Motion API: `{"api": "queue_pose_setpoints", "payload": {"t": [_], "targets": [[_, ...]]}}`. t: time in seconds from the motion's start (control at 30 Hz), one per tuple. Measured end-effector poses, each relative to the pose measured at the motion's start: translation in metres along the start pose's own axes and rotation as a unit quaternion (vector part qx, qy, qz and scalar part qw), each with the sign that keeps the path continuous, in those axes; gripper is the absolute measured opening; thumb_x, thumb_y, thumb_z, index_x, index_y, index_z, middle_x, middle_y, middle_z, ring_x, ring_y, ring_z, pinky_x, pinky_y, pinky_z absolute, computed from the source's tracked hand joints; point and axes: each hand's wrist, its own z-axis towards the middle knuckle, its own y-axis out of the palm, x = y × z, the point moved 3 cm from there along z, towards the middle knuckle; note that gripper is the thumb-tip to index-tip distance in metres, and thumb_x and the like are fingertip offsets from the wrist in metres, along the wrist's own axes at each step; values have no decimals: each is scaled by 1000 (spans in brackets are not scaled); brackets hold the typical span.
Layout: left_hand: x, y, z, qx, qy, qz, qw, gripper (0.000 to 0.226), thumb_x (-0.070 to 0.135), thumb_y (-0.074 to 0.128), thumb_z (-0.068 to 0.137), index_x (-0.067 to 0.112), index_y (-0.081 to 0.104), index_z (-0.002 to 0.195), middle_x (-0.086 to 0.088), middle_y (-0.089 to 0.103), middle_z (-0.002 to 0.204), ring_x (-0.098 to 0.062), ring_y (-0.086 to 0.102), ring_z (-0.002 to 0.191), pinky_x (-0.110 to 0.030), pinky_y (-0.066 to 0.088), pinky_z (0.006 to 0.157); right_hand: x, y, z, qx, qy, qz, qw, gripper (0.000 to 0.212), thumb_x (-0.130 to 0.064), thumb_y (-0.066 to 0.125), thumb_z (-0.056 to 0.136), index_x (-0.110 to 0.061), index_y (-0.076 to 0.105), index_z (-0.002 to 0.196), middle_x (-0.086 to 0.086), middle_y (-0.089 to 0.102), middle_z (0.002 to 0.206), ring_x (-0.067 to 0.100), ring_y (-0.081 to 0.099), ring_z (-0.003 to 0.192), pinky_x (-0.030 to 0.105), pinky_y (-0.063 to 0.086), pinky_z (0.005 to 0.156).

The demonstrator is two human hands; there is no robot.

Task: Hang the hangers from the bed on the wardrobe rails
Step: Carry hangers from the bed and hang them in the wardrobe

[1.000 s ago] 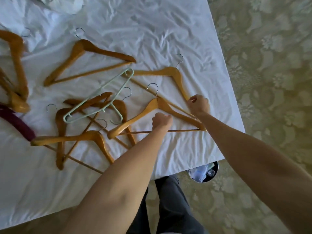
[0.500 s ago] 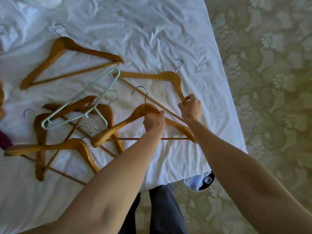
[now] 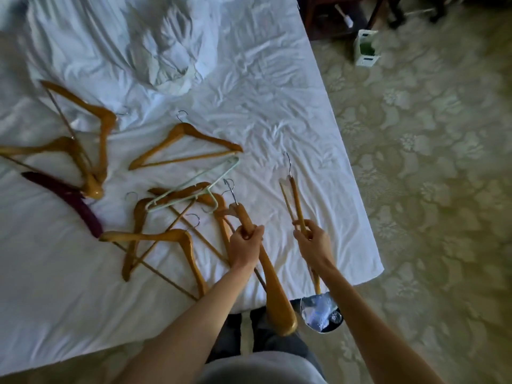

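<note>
My left hand (image 3: 245,242) grips a wooden hanger (image 3: 273,289) lifted off the white bed (image 3: 83,300), seen edge-on, hook pointing away from me. My right hand (image 3: 313,239) holds a second wooden hanger (image 3: 295,200) by its arm and bar, also raised and edge-on. Several more wooden hangers (image 3: 155,245) lie in a tangle to the left on the sheet, with a pale green plastic hanger (image 3: 194,187) over them. One wooden hanger (image 3: 182,145) lies alone further back. A dark red padded hanger (image 3: 72,200) lies at the left. No wardrobe rail is in view.
A crumpled white sheet (image 3: 163,51) is bunched at the back of the bed. A small bin (image 3: 321,314) with plastic bottles stands on the patterned carpet (image 3: 429,189) by the bed corner. A white box (image 3: 367,48) and dark furniture legs stand at the far right.
Both hands have lifted their hangers off the bed and turned them edge-on. The view has tilted up, showing more of the bed and the floor beyond it.
</note>
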Motion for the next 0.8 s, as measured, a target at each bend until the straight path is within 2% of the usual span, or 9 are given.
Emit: {"api": "queue_pose_setpoints", "payload": {"t": [0.07, 0.13, 0.17, 0.27, 0.4, 0.5, 0.6, 0.7, 0.8], "targets": [[7, -23, -15, -9, 9, -2, 1000, 12, 16, 71, 91, 5, 69, 85, -1, 68, 68, 4, 60, 50, -10, 46, 50, -18, 6, -24, 4, -4, 10, 1000, 21, -16, 60, 94, -20, 70, 112, 9, 59, 64, 16, 46, 49, 24, 38, 41], [12, -46, -30, -25, 16, -1, 1000, 18, 17, 70, 91, -1, 72, 86, 2, 67, 62, -1, 59, 48, -16, 48, 49, -38, 15, -50, 0, -21, 18, 1000, 21, -14, 59, 96, -14, 69, 114, 22, 65, 73, 16, 50, 52, 21, 41, 40], [15, -57, -38, -30, 25, 1, 999, 21, 19, 70, 91, 0, 73, 83, 4, 66, 58, -5, 59, 48, -20, 48, 51, -47, 20, -62, -3, -36, 17, 999, 19, -14, 58, 96, -13, 69, 112, 23, 63, 72, 13, 51, 50, 20, 42, 39], [28, -84, -57, -36, 65, 7, 997, 20, 22, 72, 87, 5, 75, 79, 5, 69, 57, -7, 62, 52, -28, 50, 58, -74, 34, -91, -17, -81, 14, 996, 14, -14, 56, 97, -16, 67, 106, 9, 55, 62, 3, 46, 41, 17, 40, 39], [40, -116, -77, -20, 110, 6, 994, 13, 28, 73, 88, 16, 75, 83, 2, 76, 70, -10, 71, 66, -29, 57, 68, -98, 52, -112, -51, -130, 15, 990, 12, -15, 57, 96, -16, 67, 104, 6, 58, 62, 3, 51, 48, 19, 45, 46], [36, -143, -90, 26, 108, -16, 994, 20, 33, 72, 90, 19, 73, 75, 9, 72, 60, -3, 67, 56, -19, 51, 55, -107, 69, -120, -84, -166, 6, 983, 13, -17, 59, 94, -18, 67, 104, 4, 62, 62, 7, 56, 52, 26, 48, 51], [23, -174, -103, 78, 78, -65, 992, 28, 29, 71, 90, 6, 74, 75, 0, 71, 60, -2, 60, 45, -13, 44, 45, -114, 89, -130, -137, -198, 3, 971, 14, -15, 60, 94, -15, 67, 105, 3, 63, 64, 10, 58, 56, 29, 49, 54], [-3, -208, -125, 142, 61, -130, 979, 30, 25, 71, 87, 3, 70, 66, -7, 67, 55, -13, 61, 45, -23, 50, 49, -121, 118, -151, -207, -238, -23, 949, 12, -14, 61, 94, -15, 67, 104, 5, 63, 66, 12, 59, 56, 29, 51, 54], [-37, -241, -148, 210, 32, -176, 961, 34, 27, 71, 87, -1, 71, 68, -10, 68, 58, -13, 62, 48, -23, 52, 53, -127, 153, -179, -269, -287, -66, 917, 10, -14, 62, 94, -14, 66, 103, 10, 59, 65, 10, 56, 54, 24, 49, 51]]}}
